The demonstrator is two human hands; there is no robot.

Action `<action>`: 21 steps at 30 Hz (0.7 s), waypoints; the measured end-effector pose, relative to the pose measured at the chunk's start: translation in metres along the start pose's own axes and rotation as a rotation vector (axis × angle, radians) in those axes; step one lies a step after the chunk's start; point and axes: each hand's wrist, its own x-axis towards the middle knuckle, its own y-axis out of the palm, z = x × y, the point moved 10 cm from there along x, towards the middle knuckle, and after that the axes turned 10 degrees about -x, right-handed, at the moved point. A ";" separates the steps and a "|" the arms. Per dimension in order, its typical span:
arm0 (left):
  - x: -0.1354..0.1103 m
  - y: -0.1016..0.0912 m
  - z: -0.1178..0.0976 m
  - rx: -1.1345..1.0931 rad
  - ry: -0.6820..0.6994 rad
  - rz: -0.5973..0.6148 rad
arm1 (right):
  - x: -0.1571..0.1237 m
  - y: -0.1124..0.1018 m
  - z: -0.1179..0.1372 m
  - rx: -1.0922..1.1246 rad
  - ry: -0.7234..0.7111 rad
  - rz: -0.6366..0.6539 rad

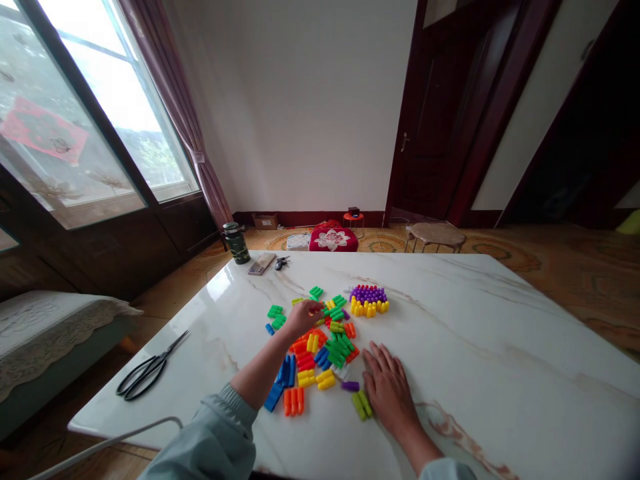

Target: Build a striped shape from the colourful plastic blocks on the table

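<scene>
My left hand (303, 318) reaches over the far part of a pile of coloured plastic building blocks. Its fingers are pinched together beside a green block (334, 313); whether a piece is between the fingertips I cannot make out. My right hand (391, 385) lies flat on the table, fingers stretched out, right of the pile. Near its thumb are a purple block (351, 386) and a lime-green block (362, 405). Behind the pile stands a joined group of purple, red and yellow blocks (369, 300). An orange block (294, 402) and a blue block (273, 397) lie at the near edge.
The white marble-patterned table (480, 347) also bears black-handled scissors (150, 370) at the left. A camouflage flask (236, 243), a phone (262, 264) and keys (281, 263) are at its far left corner. A pale cable (115, 440) crosses the near left edge. Stools stand beyond.
</scene>
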 end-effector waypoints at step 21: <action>0.106 0.066 0.021 0.249 -0.250 0.363 | 0.001 -0.002 -0.002 0.046 0.035 0.070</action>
